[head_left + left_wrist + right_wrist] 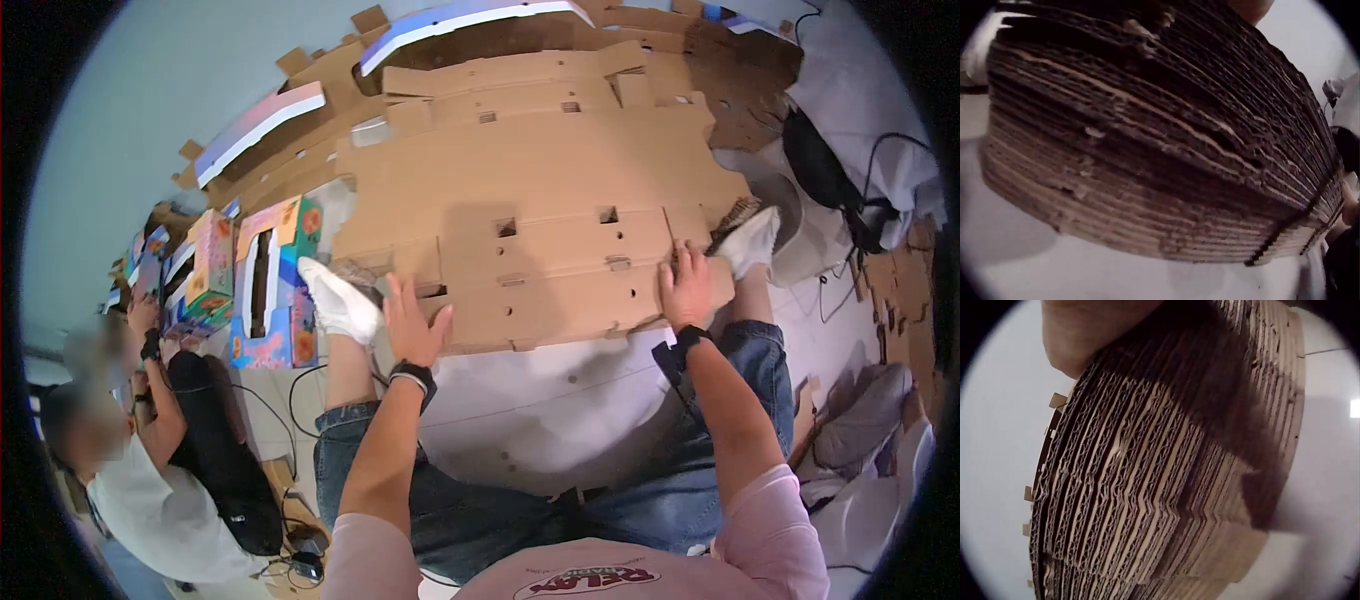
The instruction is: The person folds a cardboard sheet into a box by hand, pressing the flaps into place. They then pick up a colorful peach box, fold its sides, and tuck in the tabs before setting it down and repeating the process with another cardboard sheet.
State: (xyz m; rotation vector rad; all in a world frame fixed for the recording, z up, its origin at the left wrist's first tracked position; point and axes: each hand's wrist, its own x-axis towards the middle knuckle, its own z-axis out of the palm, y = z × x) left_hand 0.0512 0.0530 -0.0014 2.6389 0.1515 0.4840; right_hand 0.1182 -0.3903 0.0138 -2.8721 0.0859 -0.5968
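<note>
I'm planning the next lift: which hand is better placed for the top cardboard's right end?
Likely the right hand: it rests on that end of the cardboard, while the left hand is near the other.

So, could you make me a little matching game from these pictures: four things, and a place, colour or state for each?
Things:
1. Left hand and right hand
2. Cardboard stack
3. Colourful boxes
4. Shorts

Matches:
A. Blue denim
B. Left of the stack
C. Resting on the stack
D. Plain brown, in layers

Pairs: 1-C, 2-D, 3-B, 4-A
</note>
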